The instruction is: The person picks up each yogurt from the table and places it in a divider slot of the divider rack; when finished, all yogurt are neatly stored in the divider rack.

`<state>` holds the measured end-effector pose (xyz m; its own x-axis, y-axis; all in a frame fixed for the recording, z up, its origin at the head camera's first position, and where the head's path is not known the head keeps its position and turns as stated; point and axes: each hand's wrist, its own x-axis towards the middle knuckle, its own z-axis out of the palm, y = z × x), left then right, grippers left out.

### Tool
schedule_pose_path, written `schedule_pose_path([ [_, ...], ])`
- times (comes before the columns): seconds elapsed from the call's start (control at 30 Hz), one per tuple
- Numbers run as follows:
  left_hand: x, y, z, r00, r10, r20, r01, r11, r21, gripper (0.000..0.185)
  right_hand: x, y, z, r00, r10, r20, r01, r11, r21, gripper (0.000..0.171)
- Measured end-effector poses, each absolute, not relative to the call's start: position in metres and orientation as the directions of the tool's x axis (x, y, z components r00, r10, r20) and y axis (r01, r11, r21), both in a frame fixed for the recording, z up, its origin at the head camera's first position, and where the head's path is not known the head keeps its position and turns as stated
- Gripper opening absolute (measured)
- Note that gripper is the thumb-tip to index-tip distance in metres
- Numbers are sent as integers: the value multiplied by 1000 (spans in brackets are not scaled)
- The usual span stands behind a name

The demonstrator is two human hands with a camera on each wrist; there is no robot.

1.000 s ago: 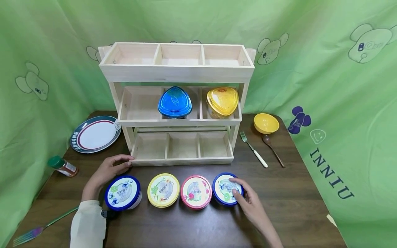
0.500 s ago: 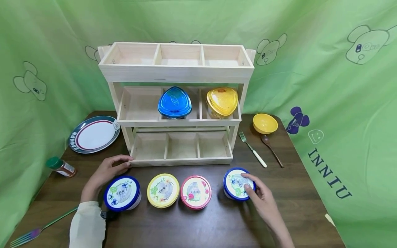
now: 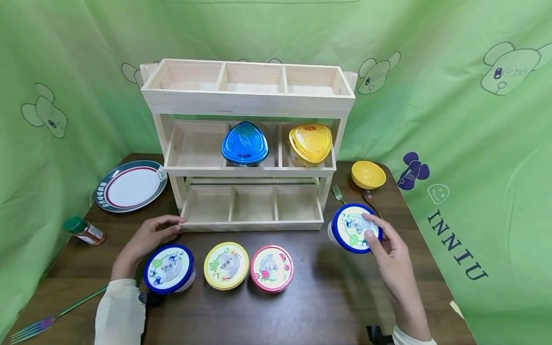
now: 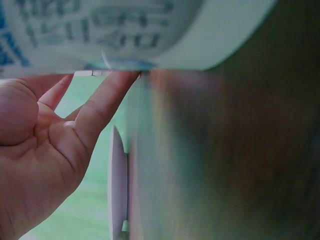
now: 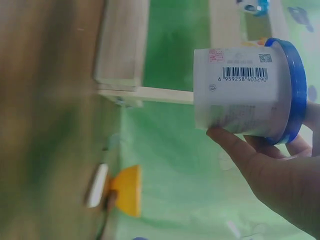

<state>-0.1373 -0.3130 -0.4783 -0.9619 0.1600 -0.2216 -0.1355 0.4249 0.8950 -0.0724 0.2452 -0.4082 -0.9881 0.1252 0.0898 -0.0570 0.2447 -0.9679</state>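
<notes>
At far left a rainbow-tinted fork (image 3: 47, 322) is seen at the table edge, w/ a green-capped spice bottle (image 3: 83, 231) and a striped plate (image 3: 131, 185) behind it. The left hand (image 3: 148, 238) is laid on the table (image 3: 315, 311) w/ fingers relaxed and nothing gripped, fingertips at the front left corner of the wooden rack (image 3: 247, 143); just in front of it a blue-lidded cup (image 3: 169, 269) is stood, then a yellow-lidded cup (image 3: 226, 265) and a red-lidded cup (image 3: 271, 268), in a row. On the rack's middle tier a blue container (image 3: 244, 143) is kept in the centre compartment and a yellow container (image 3: 310, 143) in the right one. To the right, a second blue-lidded cup (image 3: 355, 228) is held off the table, tilted, beside the rack's lower right corner; it is gripped by the right hand (image 3: 394, 261), fingers curled over the lid, thumb against the white wall in the right wrist view. Behind it a white-handled fork (image 3: 338, 192), a wooden spoon (image 3: 369, 196) and a yellow bowl (image 3: 368, 174) are partly seen.
</notes>
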Motion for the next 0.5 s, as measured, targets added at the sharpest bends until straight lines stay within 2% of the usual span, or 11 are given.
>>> schedule_pose_path([
  [0.27,-136,-314,-475,-962,153,-225,-148,400,904,36,-94,238,-377,-970,173,172,-143,169,-975,41],
  [0.5,-136,-312,-475,-961,149,-232,-158,391,907,36,-106,229,-358,-961,122,247,-239,78,-968,38],
])
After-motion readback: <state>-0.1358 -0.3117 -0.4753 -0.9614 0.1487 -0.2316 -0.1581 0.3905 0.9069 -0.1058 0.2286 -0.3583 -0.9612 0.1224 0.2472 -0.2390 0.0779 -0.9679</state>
